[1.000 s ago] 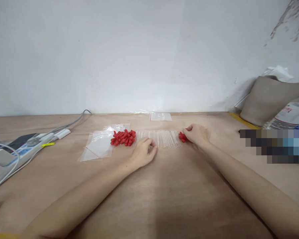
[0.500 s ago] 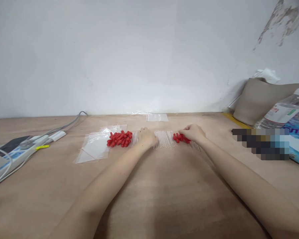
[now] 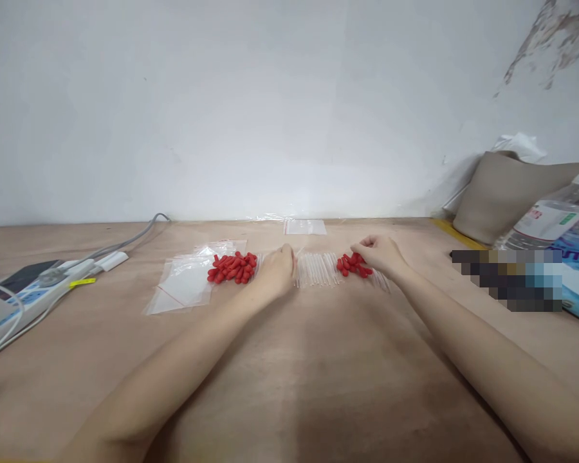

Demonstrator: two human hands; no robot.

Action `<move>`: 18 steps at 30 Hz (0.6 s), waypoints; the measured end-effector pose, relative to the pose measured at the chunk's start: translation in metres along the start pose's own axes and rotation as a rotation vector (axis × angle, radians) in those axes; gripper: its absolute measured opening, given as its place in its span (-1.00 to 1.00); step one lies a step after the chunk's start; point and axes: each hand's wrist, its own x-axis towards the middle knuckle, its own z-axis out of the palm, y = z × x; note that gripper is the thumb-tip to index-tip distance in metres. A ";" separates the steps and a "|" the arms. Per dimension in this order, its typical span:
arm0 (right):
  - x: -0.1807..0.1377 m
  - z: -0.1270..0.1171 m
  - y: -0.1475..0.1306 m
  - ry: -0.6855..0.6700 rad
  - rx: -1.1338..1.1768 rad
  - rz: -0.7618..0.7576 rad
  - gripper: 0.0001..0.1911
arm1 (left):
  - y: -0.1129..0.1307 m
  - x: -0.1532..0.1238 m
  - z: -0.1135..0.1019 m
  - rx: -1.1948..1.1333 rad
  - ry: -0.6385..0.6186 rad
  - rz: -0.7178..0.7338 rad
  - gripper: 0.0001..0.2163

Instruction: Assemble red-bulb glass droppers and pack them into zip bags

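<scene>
My left hand is closed over a row of thin white sticks like cotton swabs. Its fingertips are turned away, and what they pinch is hidden. My right hand hovers at the upper right edge of a small pile of red, rounded, peanut-like pieces, thumb and fingertips drawn together. Whether a piece is between them is too small to tell. A larger pile of the same red pieces lies to the left of my left hand. More white sticks show under my right hand.
Clear zip bags lie left of the large red pile, and another bag is by the wall. A power strip with cables stands at left. On the right are a grey-brown container and a plastic bottle.
My left hand has turned and its fingers have shifted slightly up and away. My right hand has lifted slightly off the small red pile. The view has barely shifted.
</scene>
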 end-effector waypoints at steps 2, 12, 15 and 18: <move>-0.011 0.006 0.001 0.005 0.132 -0.123 -0.80 | -0.012 -0.018 0.004 -0.102 0.064 0.180 -0.79; -0.087 0.041 -0.005 -0.209 0.160 -0.685 -0.85 | -0.034 -0.058 0.030 -0.451 0.179 0.427 -0.79; -0.087 0.043 -0.007 -0.250 0.190 -0.710 -0.84 | -0.031 -0.058 0.030 -0.461 0.143 0.447 -0.80; -0.086 0.043 -0.008 -0.273 0.198 -0.728 -0.84 | -0.031 -0.058 0.030 -0.450 0.134 0.453 -0.80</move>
